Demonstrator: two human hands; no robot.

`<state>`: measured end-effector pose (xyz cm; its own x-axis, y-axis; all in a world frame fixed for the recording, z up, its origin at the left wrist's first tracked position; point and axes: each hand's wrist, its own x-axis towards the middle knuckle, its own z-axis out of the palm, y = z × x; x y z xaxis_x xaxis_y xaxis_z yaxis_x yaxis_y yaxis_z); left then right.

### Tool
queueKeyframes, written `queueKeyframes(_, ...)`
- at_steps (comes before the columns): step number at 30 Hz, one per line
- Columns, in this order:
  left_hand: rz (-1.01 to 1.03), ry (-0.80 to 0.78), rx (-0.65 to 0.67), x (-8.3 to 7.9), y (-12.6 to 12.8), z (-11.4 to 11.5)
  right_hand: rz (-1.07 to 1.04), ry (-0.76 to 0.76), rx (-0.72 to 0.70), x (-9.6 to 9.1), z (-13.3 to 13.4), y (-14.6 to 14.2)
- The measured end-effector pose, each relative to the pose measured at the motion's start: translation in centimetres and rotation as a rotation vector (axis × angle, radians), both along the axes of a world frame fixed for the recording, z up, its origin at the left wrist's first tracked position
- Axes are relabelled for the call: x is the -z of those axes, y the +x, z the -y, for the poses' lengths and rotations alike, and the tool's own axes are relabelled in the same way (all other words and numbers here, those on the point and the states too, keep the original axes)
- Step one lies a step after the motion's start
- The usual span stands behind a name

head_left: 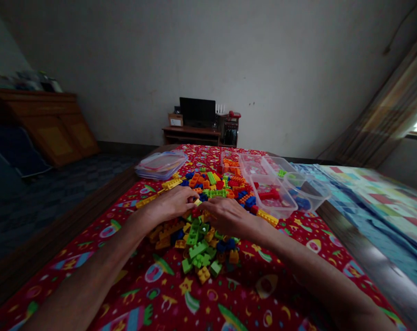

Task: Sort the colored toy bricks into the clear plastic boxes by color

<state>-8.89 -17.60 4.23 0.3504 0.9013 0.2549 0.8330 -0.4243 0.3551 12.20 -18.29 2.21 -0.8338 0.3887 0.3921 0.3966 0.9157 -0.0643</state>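
Note:
Over a heap of plastic building blocks (198,249), my two hands meet with their fingertips close together. My left hand (174,202) is closed, thumb and fingers pinching a small yellow building block (197,202). From the other side my right hand (226,214) reaches in, its fingers bent and pressed together right beside that block. Whatever lies under the right fingertips is hidden by the hand. Green, yellow, blue and orange blocks lie loose just below and in front of both hands, and more blocks, some red, spread out behind them.
Clear plastic bins (276,195), some holding blocks, stand at the right of the heap. A stack of clear lids (162,164) lies at the back left. A red patterned cloth (153,294) covers the table. A bed (377,197) adjoins on the right.

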Motion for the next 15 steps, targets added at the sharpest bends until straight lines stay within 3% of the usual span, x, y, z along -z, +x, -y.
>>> queueKeyframes(5,0.009,-0.045,-0.010,-0.3,0.2,0.0,-0.156,-0.118,0.007,-0.6,-1.1,0.8)
queueKeyframes(11,0.386,-0.072,-0.065,-1.3,0.3,-0.4,-0.243,-0.230,0.127,-1.2,-1.9,1.1)
queueKeyframes(15,0.520,-0.049,-0.050,-2.0,0.5,-0.1,-0.328,-0.334,0.143,-1.4,-2.1,0.9)
